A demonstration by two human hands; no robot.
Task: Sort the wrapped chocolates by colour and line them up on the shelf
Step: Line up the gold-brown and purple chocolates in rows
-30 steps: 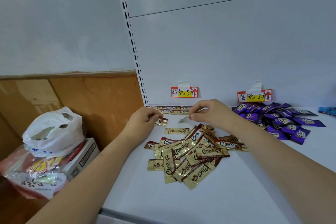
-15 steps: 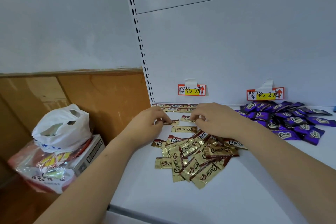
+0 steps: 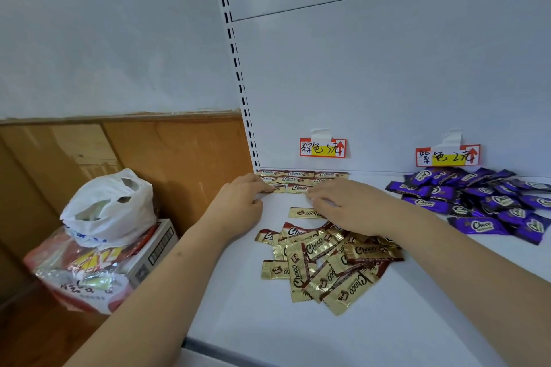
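At the far left a white plastic bag (image 3: pixel 104 208) sits on a cardboard box (image 3: pixel 152 247); what is inside the bag cannot be seen. On the white shelf (image 3: pixel 253 328), the left hand (image 3: pixel 238 205) lies with fingertips on a gold chocolate (image 3: pixel 275 188) at the left end of the front row. The gold rows (image 3: pixel 301 176) lie along the back wall. The right hand (image 3: pixel 348 207) rests flat with straight fingers just beside the next gold piece (image 3: pixel 298 188). A loose gold pile (image 3: pixel 325 262) is near the hands. Purple chocolates (image 3: pixel 477 197) are heaped at the right.
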